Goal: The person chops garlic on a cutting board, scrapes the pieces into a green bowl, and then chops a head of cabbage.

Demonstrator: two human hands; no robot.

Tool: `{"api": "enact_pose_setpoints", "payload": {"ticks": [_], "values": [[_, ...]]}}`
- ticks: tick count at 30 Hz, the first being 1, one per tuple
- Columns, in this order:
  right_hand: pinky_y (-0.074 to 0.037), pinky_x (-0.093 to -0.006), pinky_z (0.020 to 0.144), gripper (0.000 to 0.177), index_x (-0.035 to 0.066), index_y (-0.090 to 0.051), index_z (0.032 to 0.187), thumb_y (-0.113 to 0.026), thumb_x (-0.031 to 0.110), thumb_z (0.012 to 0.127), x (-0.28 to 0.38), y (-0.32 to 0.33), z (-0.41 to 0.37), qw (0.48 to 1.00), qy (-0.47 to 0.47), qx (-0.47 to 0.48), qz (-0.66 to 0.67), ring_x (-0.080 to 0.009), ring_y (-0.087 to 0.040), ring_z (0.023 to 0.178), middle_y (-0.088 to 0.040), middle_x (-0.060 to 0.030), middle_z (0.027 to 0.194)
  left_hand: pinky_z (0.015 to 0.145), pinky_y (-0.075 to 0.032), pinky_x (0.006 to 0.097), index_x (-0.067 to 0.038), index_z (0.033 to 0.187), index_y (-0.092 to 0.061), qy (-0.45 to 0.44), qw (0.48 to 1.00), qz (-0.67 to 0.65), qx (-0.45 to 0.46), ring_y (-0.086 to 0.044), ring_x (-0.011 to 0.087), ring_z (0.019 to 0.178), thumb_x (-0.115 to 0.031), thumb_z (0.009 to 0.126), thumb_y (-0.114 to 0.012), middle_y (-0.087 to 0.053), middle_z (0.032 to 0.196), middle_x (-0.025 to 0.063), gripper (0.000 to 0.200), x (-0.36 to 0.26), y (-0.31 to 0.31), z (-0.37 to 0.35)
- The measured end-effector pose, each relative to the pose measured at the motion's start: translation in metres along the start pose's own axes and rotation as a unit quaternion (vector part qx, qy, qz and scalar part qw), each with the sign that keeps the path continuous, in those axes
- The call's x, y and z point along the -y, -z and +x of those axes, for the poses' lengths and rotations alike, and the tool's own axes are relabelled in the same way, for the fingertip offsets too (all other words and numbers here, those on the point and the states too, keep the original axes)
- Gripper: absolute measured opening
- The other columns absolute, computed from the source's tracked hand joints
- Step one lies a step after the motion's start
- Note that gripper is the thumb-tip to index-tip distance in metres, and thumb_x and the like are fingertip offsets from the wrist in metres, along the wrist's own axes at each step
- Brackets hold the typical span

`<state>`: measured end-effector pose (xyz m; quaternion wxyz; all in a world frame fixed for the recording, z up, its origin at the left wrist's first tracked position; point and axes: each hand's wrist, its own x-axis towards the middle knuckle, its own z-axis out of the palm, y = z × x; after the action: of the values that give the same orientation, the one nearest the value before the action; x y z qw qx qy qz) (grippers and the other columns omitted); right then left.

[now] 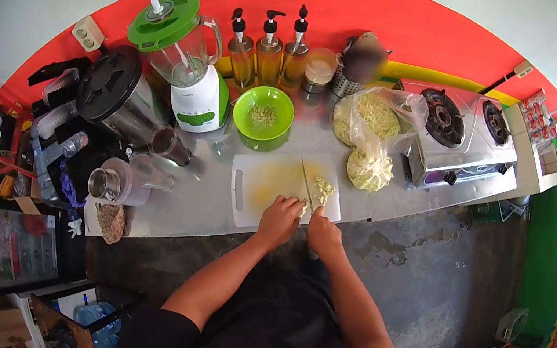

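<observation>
My right hand (325, 234) is closed round the handle of a knife (310, 180), its blade lying over the white cutting board (238, 200). Just left of the blade, my left hand (279, 220) has its fingers bent down on a small pale piece of cabbage (303, 209), mostly hidden under the fingertips. Chopped pale-green cabbage (322, 190) lies to the right of the blade. Behind the board stands a bright green bowl (258, 139) with chopped bits in it. A clear plastic bag (413, 116) of shredded cabbage sits at the back right, with a pale cabbage chunk (369, 169) before it.
A green-lidded blender (203, 102), several pump bottles (269, 59) and a cup (320, 68) line the wall. To the right is a two-burner gas stove (461, 150). Black-lidded container (111, 88) and clear pitcher (132, 182) stand left. The metal counter's (170, 218) front edge is near me.
</observation>
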<state>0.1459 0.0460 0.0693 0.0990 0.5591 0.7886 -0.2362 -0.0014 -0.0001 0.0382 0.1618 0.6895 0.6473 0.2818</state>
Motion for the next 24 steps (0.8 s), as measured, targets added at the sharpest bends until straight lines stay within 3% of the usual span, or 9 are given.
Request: {"api": "enact_pose_setpoints", "payload": {"ticks": [8, 10, 17, 19, 24], "values": [[-0.06, -0.0502, 0.077, 0.026, -0.004, -0.044, 0.113, -0.054, 0.01, 0.093, 0.009, -0.021, 0.004, 0.999, -0.03, -0.015, 0.016, -0.0433, -0.073, 0.09, -0.072, -0.0294, 0.096, 0.09, -0.054, 0.0414, -0.007, 0.118, -0.066, 0.017, 1.0, -0.017, 0.0, -0.059, 0.0319, 0.106, -0.007, 0.08, -0.072, -0.065, 0.113, 0.0071, 0.038, -0.001, -0.002, 0.0], [-0.061, -0.0478, 0.072, 0.028, -0.001, -0.046, 0.112, -0.057, 0.02, 0.096, 0.005, -0.022, 0.014, 0.999, 0.001, -0.046, -0.022, -0.0386, -0.075, 0.083, -0.074, -0.023, 0.088, 0.09, -0.054, 0.0414, -0.006, 0.116, -0.067, 0.014, 0.999, -0.022, -0.031, -0.059, 0.0317, 0.106, -0.006, 0.079, -0.072, -0.066, 0.114, 0.0072, 0.037, -0.001, -0.004, -0.003], [-0.061, -0.0479, 0.071, 0.034, -0.003, -0.043, 0.117, -0.059, 0.018, 0.095, 0.003, -0.012, -0.007, 0.999, 0.015, -0.004, -0.033, -0.0393, -0.075, 0.085, -0.074, -0.024, 0.091, 0.093, -0.053, 0.0415, -0.006, 0.117, -0.068, 0.022, 0.999, -0.02, -0.03, -0.06, 0.0326, 0.11, -0.008, 0.078, -0.075, -0.068, 0.117, 0.0089, 0.04, -0.003, -0.006, -0.004], [-0.059, -0.0516, 0.08, 0.031, -0.005, -0.042, 0.117, -0.053, 0.01, 0.093, 0.004, -0.019, -0.005, 1.0, -0.011, 0.002, 0.02, -0.0452, -0.072, 0.093, -0.071, -0.0308, 0.096, 0.091, -0.054, 0.0411, -0.007, 0.117, -0.067, 0.042, 0.998, -0.016, -0.036, -0.061, 0.0304, 0.11, -0.006, 0.08, -0.074, -0.069, 0.117, 0.007, 0.038, -0.004, -0.008, -0.005], [-0.059, -0.052, 0.079, 0.034, -0.007, -0.042, 0.118, -0.055, 0.01, 0.092, 0.003, 0.002, 0.015, 1.0, 0.022, 0.008, 0.016, -0.0458, -0.072, 0.091, -0.072, -0.0299, 0.095, 0.092, -0.054, 0.0412, -0.007, 0.118, -0.066, 0.051, 0.998, -0.004, -0.035, -0.061, 0.0302, 0.111, -0.007, 0.079, -0.076, -0.069, 0.117, 0.0073, 0.041, -0.009, -0.005, -0.007]]}}
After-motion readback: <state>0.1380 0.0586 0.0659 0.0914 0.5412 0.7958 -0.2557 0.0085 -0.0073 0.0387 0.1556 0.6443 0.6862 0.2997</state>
